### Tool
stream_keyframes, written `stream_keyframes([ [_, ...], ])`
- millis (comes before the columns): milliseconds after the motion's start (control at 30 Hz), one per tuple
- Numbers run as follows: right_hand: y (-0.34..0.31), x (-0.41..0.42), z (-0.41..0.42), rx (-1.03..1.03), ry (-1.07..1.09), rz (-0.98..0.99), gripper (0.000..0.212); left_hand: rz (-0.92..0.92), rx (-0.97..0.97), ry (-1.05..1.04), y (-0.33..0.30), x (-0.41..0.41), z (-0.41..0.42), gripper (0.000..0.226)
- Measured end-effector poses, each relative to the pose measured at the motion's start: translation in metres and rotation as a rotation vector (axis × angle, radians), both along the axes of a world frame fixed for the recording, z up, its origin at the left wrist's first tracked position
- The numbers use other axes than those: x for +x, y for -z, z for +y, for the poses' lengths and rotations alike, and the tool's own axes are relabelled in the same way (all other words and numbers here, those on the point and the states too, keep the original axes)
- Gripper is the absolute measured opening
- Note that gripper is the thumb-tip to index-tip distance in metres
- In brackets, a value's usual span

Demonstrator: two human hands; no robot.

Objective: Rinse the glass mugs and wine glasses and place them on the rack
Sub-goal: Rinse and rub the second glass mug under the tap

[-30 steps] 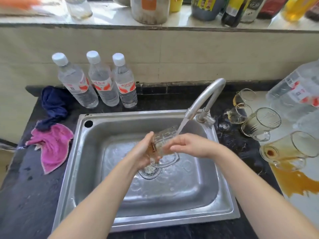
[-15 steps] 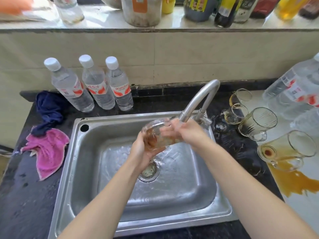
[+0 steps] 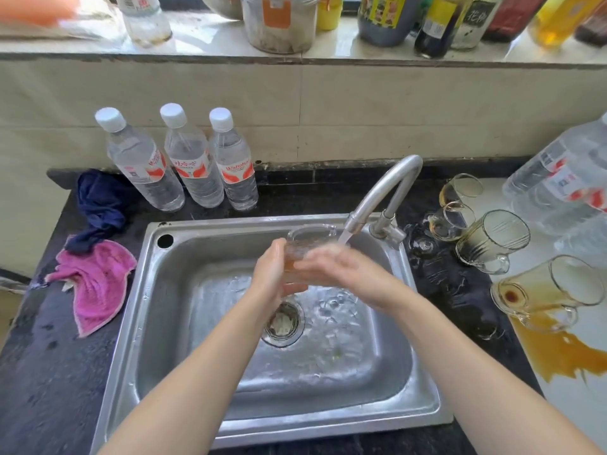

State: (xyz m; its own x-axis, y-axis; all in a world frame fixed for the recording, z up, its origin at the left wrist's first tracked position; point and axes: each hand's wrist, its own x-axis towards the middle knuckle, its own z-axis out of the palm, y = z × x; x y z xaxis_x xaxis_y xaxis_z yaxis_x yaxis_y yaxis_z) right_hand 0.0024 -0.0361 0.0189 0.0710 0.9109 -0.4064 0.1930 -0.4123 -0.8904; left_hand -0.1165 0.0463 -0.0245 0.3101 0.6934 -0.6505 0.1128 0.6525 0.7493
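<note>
I hold a clear glass mug (image 3: 307, 243) over the steel sink (image 3: 184, 290), its mouth up under the running faucet (image 3: 381, 195). My left hand (image 3: 272, 274) wraps its left side. My right hand (image 3: 341, 274), blurred, lies against its front and right side. Brownish liquid shows in the mug's lower part. On the counter to the right lie two dirty glass mugs (image 3: 492, 241), (image 3: 551, 290) on their sides, and behind them two tipped wine glasses (image 3: 460, 188), (image 3: 450, 221). No rack is in view.
Three water bottles (image 3: 193, 165) stand behind the sink at the left. A pink cloth (image 3: 95, 284) and a dark blue cloth (image 3: 98, 205) lie on the wet black counter. A brown spill (image 3: 558, 353) spreads at the right. Large plastic bottles (image 3: 565, 178) lie at far right. Jars line the sill.
The mug has risen from low in the sink to just under the spout and turned mouth-up. Both hands rose with it; my right hand shifted onto its front.
</note>
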Motion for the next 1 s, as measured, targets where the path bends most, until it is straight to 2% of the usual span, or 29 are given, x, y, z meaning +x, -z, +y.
stream_keyframes([
  [67, -0.002, 0.013, -0.001, -0.054, -0.311, -0.276, 0.025, -0.002, -0.126, 0.06, 0.0, -0.005, 0.006, 0.032],
  [100, 0.002, 0.021, 0.001, -0.038, -0.356, -0.35, 0.023, -0.017, -0.196, 0.069, 0.001, -0.008, 0.006, 0.033],
  [133, 0.002, 0.025, 0.003, -0.024, -0.298, -0.355, 0.018, -0.045, -0.26, 0.056, 0.0, -0.008, 0.002, 0.035],
  [233, -0.003, 0.007, 0.009, 0.065, 0.218, -0.108, 0.015, -0.103, -0.316, -0.014, 0.004, -0.002, -0.004, 0.045],
  [267, -0.003, 0.0, 0.007, 0.141, 0.229, -0.148, 0.017, -0.114, -0.326, -0.011, 0.006, -0.002, -0.002, 0.046],
  [300, 0.001, -0.003, 0.004, 0.214, 0.141, -0.27, 0.02, -0.131, -0.345, 0.003, 0.006, -0.002, 0.0, 0.045],
  [367, 0.001, -0.002, 0.0, 0.241, -0.19, -0.494, 0.025, -0.138, -0.4, 0.046, 0.005, -0.008, 0.007, 0.045],
  [400, 0.001, 0.005, 0.001, 0.185, -0.284, -0.559, 0.024, -0.11, -0.414, 0.076, 0.004, -0.011, 0.008, 0.048],
  [433, 0.0, 0.011, 0.003, 0.153, -0.283, -0.578, 0.021, -0.055, -0.388, 0.126, 0.003, -0.013, 0.008, 0.052],
  [467, -0.003, 0.014, 0.006, 0.128, -0.206, -0.556, 0.019, 0.013, -0.318, 0.2, 0.004, -0.013, 0.006, 0.054],
  [533, -0.01, 0.011, 0.015, 0.047, 0.131, -0.272, 0.024, 0.113, -0.102, 0.312, 0.004, -0.007, -0.001, 0.049],
  [567, -0.011, 0.008, 0.017, 0.028, 0.274, -0.125, 0.026, 0.115, -0.014, 0.31, 0.005, -0.002, -0.003, 0.045],
  [600, -0.01, 0.005, 0.015, 0.041, 0.318, -0.038, 0.026, 0.099, 0.036, 0.279, 0.006, 0.0, -0.003, 0.041],
  [633, -0.008, 0.005, 0.011, 0.083, 0.257, -0.031, 0.023, 0.08, 0.047, 0.23, 0.004, 0.001, -0.001, 0.039],
  [700, -0.012, 0.007, 0.001, 0.073, -0.071, -0.183, 0.02, 0.071, -0.037, 0.182, 0.002, -0.004, 0.009, 0.038],
  [767, -0.013, 0.015, -0.001, 0.031, -0.344, -0.354, 0.024, 0.057, -0.17, 0.253, 0.004, -0.012, 0.014, 0.038],
  [800, -0.01, 0.019, 0.002, 0.048, -0.351, -0.398, 0.021, 0.043, -0.199, 0.285, 0.004, -0.013, 0.012, 0.039],
  [833, -0.012, 0.019, 0.004, 0.062, -0.27, -0.384, 0.016, -0.007, -0.201, 0.269, 0.004, -0.013, 0.006, 0.041],
  [900, -0.016, 0.012, 0.009, 0.081, 0.11, -0.15, 0.017, -0.134, -0.171, 0.141, 0.002, -0.007, -0.004, 0.036],
  [933, -0.016, 0.007, 0.01, 0.092, 0.235, -0.053, 0.021, -0.156, -0.157, 0.078, 0.001, -0.006, -0.006, 0.031],
  [967, -0.014, 0.005, 0.007, 0.109, 0.221, -0.065, 0.022, -0.166, -0.169, 0.034, 0.0, -0.006, -0.005, 0.028],
  [1000, -0.014, 0.005, 0.003, 0.122, 0.097, -0.169, 0.021, -0.16, -0.206, 0.029, 0.002, -0.009, -0.001, 0.026],
])
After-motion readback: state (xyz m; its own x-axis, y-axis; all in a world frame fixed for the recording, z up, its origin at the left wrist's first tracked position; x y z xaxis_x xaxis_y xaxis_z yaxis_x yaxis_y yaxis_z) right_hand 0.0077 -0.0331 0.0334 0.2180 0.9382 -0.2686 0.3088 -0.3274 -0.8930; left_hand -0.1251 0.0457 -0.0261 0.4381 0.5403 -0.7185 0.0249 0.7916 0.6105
